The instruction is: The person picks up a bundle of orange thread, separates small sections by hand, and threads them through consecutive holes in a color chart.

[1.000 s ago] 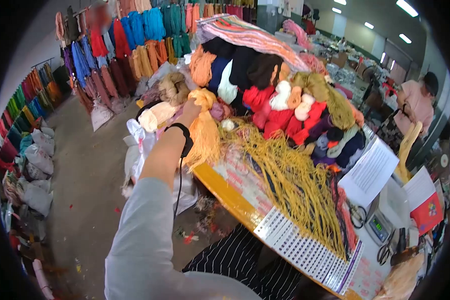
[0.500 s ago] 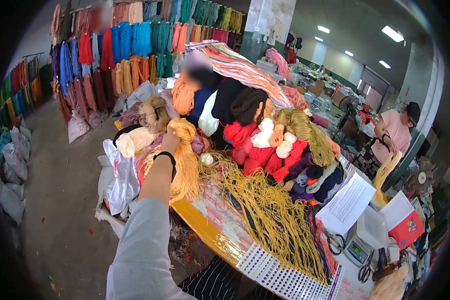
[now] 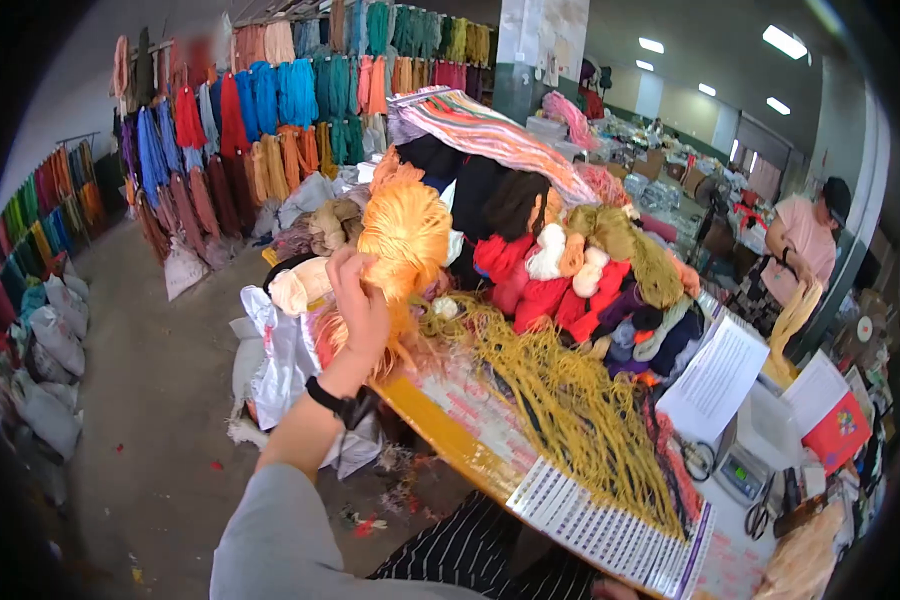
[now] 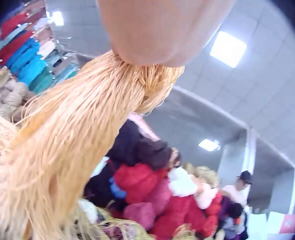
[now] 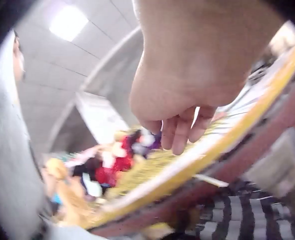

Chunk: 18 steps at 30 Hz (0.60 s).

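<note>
My left hand [image 3: 358, 305] grips a hank of light orange yarn [image 3: 405, 240] and holds it up over the left end of the table. In the left wrist view the strands of the hank [image 4: 82, 115] hang down from beneath the hand. My right hand [image 5: 187, 85] is by the table's front edge, its fingers [image 5: 180, 132] loosely extended with nothing between them. Mustard-yellow yarn strands [image 3: 570, 410] lie spread across the table, fixed along a white card strip [image 3: 610, 525] with rows of dots.
Behind is a heap of yarn with red hanks [image 3: 540, 290]. To the right are printed sheets [image 3: 715, 370], a digital scale [image 3: 745, 470] and scissors [image 3: 700, 460]. White bags [image 3: 270, 345] stand at the table's left. Dyed hanks [image 3: 290, 90] hang at the back; a person [image 3: 805, 240] works at right.
My left hand has lifted the orange hank off the heap, up and toward me. The right hand has come into the head view's bottom edge.
</note>
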{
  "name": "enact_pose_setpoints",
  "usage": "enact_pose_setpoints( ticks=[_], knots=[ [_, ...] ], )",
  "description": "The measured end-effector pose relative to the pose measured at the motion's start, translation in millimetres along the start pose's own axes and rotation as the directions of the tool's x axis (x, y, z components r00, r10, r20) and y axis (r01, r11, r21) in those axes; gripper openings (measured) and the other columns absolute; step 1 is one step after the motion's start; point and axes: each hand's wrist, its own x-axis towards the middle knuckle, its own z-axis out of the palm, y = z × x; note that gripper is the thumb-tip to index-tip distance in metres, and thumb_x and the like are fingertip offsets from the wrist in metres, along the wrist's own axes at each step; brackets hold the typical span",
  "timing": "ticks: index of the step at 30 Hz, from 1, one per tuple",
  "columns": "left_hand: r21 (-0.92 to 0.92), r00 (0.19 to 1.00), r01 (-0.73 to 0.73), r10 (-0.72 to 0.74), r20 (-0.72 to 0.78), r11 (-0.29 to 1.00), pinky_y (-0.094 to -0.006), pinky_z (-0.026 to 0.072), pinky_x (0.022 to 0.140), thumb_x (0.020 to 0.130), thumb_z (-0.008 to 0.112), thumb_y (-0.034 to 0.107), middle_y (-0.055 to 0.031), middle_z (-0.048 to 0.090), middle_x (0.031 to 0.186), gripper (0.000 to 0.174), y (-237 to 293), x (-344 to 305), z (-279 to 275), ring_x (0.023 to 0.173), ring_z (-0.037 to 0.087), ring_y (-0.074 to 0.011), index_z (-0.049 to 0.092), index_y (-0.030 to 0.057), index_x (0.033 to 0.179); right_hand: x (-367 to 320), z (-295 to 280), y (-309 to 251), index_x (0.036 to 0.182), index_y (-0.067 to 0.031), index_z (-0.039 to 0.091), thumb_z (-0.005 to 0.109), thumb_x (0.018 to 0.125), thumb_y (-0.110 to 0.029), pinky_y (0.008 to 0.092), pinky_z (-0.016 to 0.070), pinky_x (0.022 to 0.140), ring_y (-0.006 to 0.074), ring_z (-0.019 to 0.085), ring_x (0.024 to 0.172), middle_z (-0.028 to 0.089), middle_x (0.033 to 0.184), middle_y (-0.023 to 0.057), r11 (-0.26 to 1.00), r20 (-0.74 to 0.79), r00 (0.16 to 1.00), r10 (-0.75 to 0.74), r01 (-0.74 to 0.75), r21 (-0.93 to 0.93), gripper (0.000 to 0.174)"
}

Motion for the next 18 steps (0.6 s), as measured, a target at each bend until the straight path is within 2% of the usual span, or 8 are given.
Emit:
enact_pose_setpoints(
  ticks=[2,5,7,8,10,12,15,18],
  knots=[
    [-0.074,0.993,-0.062,0.055,-0.102,0.995,-0.0401,0.036,0.088,0.065,0.047,-0.014,-0.0168,0.044,0.104,0.04,54.2,-6.5,-32.4,0.1,0.045,-0.034,0.049,0.0055,0.1,47.8,24.8,-32.6,0.106,0.0038,0.058,0.059,0.08,0.001,0.0303,0.0451,0.076,0.0224,0.056,0.085,0.06,0.1,0.0147,0.964,0.053,0.965,-0.257,0.252,0.088,0.026],
    [-0.086,0.986,-0.166,0.164,-0.033,0.982,-0.0383,0.0359,0.086,0.072,0.051,-0.007,-0.0152,0.043,0.104,0.031,127.2,-32.5,-75.8,0.098,0.044,-0.0303,0.049,0.0068,0.099,95.2,81.2,-48.1,0.135,0.0016,0.029,0.075,0.072,-0.014,0.0372,0.0299,0.103,0.0282,0.034,0.127,0.033,0.138,0.0184,0.859,0.277,0.886,-0.372,0.215,0.465,0.08],
    [-0.269,0.93,-0.235,0.297,0.218,0.934,-0.0383,0.0376,0.086,0.077,0.052,-0.003,-0.0149,0.044,0.106,0.025,173.2,-53.8,-105.8,0.097,0.046,-0.0284,0.05,0.0073,0.1,104.9,120.2,-69.1,0.142,-0.0025,0.012,0.076,0.073,-0.022,0.0393,0.0231,0.108,0.0265,0.02,0.135,0.014,0.147,0.0148,0.57,0.198,0.863,-0.465,0.121,0.813,0.096],
    [-0.412,0.841,-0.213,0.381,0.384,0.886,-0.0399,0.0392,0.085,0.078,0.052,-0.002,-0.0154,0.047,0.107,0.024,191.3,-60.6,-119.4,0.096,0.049,-0.0295,0.051,0.0076,0.1,100.3,135.2,-81.9,0.14,-0.0031,0.019,0.075,0.074,-0.022,0.0396,0.0244,0.107,0.0265,0.026,0.133,0.021,0.145,0.0149,0.314,0.093,0.914,-0.394,0.039,0.948,0.089],
    [-0.615,0.514,0.318,0.415,0.751,0.721,-0.0404,0.0428,0.084,0.08,0.053,0.001,-0.0155,0.052,0.109,0.023,206.0,-67.0,-133.6,0.097,0.055,-0.0294,0.053,0.0062,0.103,93.2,137.9,-63.6,0.138,-0.0032,0.025,0.066,0.081,-0.018,0.0404,0.0283,0.106,0.0272,0.034,0.128,0.032,0.14,0.0164,0.028,0.353,0.921,-0.163,-0.353,0.935,0.071],
    [-0.471,0.557,0.645,0.051,0.829,0.602,-0.0313,0.0439,0.086,0.083,0.049,-0.001,-0.0092,0.055,0.113,0.03,201.2,-68.0,-152.2,0.102,0.055,-0.02,0.052,0.0015,0.112,80.0,133.0,-42.3,0.134,-0.0023,0.03,0.04,0.095,-0.016,0.0416,0.0367,0.102,0.0301,0.045,0.119,0.043,0.132,0.0184,-0.056,0.433,0.89,-0.146,-0.444,0.894,0.043],
    [-0.386,0.521,0.759,-0.135,0.843,0.524,-0.0277,0.0436,0.085,0.086,0.05,0.003,-0.0074,0.054,0.114,0.029,168.2,-77.2,-149.2,0.102,0.054,-0.0149,0.05,0.001,0.115,64.3,119.7,-37.4,0.135,-0.0041,0.03,0.032,0.097,-0.035,0.0423,0.0388,0.1,0.0321,0.047,0.117,0.043,0.131,0.021,-0.296,0.665,0.747,0.006,-0.634,0.715,0.049],
    [-0.276,0.386,0.677,-0.01,0.923,0.682,-0.0285,0.0432,0.086,0.088,0.054,0.011,-0.0092,0.052,0.116,0.032,179.6,-88.4,-136.6,0.102,0.053,-0.0167,0.049,0.0013,0.118,58.1,108.7,-28.8,0.139,-0.0075,0.024,0.022,0.092,-0.056,0.0484,0.0401,0.097,0.0356,0.045,0.118,0.041,0.131,0.0236,-0.443,0.742,0.639,-0.202,-0.735,0.513,0.067]
  ],
)
